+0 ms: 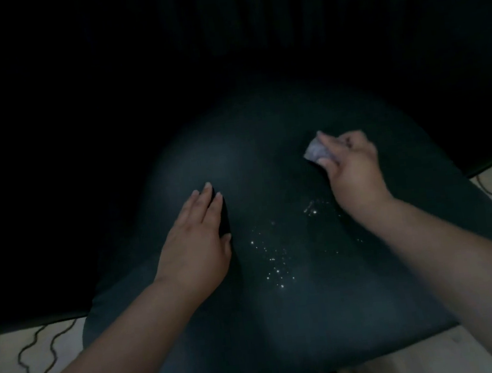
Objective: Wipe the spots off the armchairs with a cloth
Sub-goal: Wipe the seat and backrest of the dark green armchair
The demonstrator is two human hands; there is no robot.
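Pinching one cloth [314, 151] in right hand [352, 171] fingers, left hand [195, 247] flat on one armchair [284, 320]

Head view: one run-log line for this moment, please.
left hand: flat on seat cushion | right hand: grips cloth beyond spots | white spots: unwiped, between hands | stage: wiping

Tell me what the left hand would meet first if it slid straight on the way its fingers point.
The left hand lies flat on the dark seat cushion, fingers pointing up and away. Going on, it would only cross more bare cushion, then probably the dark backrest beyond, though depth there is unclear. The white spots lie off to its right.
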